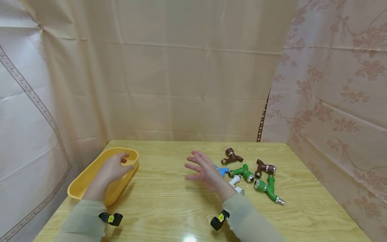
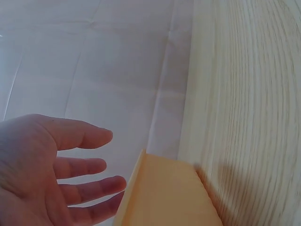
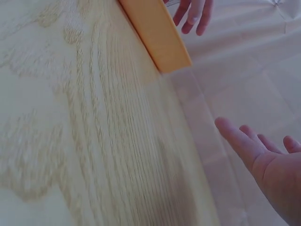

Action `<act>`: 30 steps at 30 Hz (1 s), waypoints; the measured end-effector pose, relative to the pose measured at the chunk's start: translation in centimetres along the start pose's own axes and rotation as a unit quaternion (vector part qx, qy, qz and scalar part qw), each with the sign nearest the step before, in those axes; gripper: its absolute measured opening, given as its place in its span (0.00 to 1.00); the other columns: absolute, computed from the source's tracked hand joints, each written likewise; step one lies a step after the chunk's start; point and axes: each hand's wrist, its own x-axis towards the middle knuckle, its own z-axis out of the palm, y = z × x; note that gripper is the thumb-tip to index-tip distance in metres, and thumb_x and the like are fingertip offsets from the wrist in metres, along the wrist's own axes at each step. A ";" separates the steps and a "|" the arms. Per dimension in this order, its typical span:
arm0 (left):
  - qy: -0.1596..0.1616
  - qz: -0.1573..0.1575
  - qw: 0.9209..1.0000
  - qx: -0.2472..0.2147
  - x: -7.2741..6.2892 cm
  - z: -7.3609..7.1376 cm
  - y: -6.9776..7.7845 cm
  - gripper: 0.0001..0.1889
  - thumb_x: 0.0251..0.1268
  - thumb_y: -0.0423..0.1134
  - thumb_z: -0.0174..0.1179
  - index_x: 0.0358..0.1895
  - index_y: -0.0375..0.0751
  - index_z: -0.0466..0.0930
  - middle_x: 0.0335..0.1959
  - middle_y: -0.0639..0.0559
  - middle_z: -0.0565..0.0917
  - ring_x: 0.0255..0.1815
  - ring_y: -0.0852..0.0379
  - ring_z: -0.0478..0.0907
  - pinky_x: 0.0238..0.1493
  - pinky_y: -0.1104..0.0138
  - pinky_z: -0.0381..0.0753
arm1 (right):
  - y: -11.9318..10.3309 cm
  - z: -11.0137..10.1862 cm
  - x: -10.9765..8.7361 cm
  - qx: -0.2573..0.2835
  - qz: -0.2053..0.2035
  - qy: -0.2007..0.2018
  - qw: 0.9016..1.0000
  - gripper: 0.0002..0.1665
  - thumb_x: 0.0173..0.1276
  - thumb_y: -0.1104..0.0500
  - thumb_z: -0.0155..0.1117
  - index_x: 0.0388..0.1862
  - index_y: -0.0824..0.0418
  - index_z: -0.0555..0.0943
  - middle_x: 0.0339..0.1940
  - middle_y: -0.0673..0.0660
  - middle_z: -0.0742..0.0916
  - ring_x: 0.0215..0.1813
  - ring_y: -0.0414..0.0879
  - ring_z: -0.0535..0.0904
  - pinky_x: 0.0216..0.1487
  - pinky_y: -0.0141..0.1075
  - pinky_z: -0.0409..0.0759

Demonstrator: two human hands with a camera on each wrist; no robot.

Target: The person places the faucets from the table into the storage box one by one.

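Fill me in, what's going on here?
A person has both hands out, neither gripping anything. The left hand is open at the yellow tray. The right hand is open beside two brown taps, two green taps, a blue tap and a white tap, grouped on the table's right side.

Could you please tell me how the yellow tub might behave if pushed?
The yellow tub is probably light, given its thin walls, and fairly stiff, as they hold their shape. Long and low, it would likely slide rather than tip.
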 end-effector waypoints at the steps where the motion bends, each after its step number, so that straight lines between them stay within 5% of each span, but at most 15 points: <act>1: -0.005 -0.004 1.000 -0.002 0.0 0.0 -0.1 0.35 0.68 0.47 0.65 0.72 0.29 0.66 0.61 0.26 0.75 0.52 0.35 0.77 0.45 0.49 0.84 | 0.1 0.1 0.0 0.001 0.002 0.001 1.000 0.36 0.84 0.45 0.45 0.80 0.61 0.53 0.77 0.70 0.63 0.75 0.69 0.62 0.61 0.66 0.74; 8: -0.033 -0.029 0.999 -0.015 -0.1 0.0 -0.8 0.32 0.69 0.42 0.65 0.70 0.29 0.67 0.58 0.28 0.75 0.45 0.41 0.77 0.27 0.60 0.85 | 0.7 0.9 0.7 0.022 0.018 0.004 1.000 0.38 0.82 0.43 0.49 0.80 0.61 0.54 0.77 0.70 0.64 0.74 0.67 0.65 0.60 0.66 0.75; 30: -0.061 -0.027 0.997 -0.029 -0.5 0.4 -1.7 0.24 0.70 0.37 0.62 0.65 0.29 0.74 0.52 0.32 0.79 0.36 0.48 0.78 0.22 0.60 0.85 | 2.8 2.9 0.9 0.034 0.048 -0.008 0.998 0.41 0.81 0.42 0.52 0.81 0.61 0.54 0.77 0.68 0.65 0.76 0.70 0.61 0.56 0.62 0.80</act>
